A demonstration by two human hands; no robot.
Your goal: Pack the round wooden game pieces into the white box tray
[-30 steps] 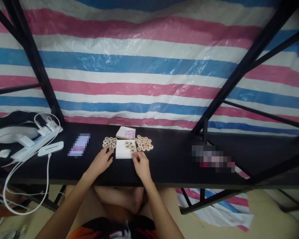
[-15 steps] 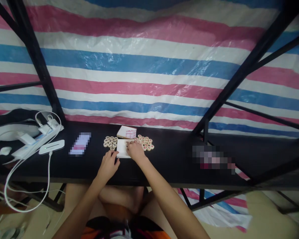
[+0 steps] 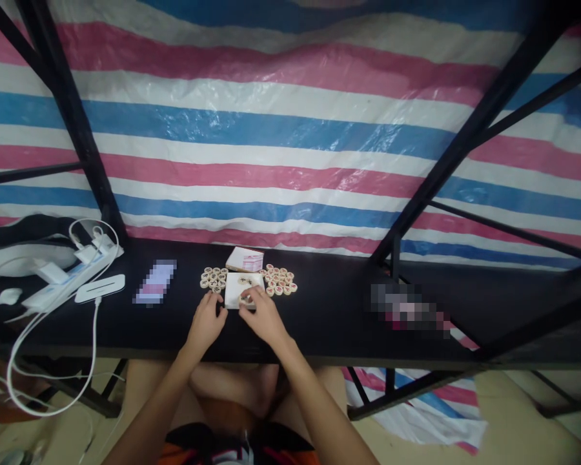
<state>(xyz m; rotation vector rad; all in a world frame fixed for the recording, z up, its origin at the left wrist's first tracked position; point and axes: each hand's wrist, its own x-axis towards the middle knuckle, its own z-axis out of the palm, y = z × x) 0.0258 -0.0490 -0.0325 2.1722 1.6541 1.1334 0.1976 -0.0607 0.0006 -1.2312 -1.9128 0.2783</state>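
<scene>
A shallow white box point(image 3: 233, 297) stands on the black desk with a couple of round Chinese chess pieces point(image 3: 244, 281) inside it. My right hand point(image 3: 264, 313) is over the box's near right part, thumb and fingers closed around a Chinese chess piece point(image 3: 244, 299), partly covered by the fingers. To the left of the box lie several dark-marked pieces point(image 3: 214, 278), and to its right several red-marked ones point(image 3: 281, 281). My left hand point(image 3: 206, 320) rests by the nearest dark-marked pieces, thumb apart from the fingers; no piece shows in it.
Behind the white box sits another box part point(image 3: 245, 259) with a pink print. A blurred-out phone-like object point(image 3: 155, 281) lies to the left, beside a white device point(image 3: 100, 288) and a power strip point(image 3: 72, 274) with cables. Black metal posts point(image 3: 430, 174) frame the desk.
My right hand has drawn back toward the box's near edge, uncovering pieces inside. My left hand has come off the box's left edge and shifted slightly left.
</scene>
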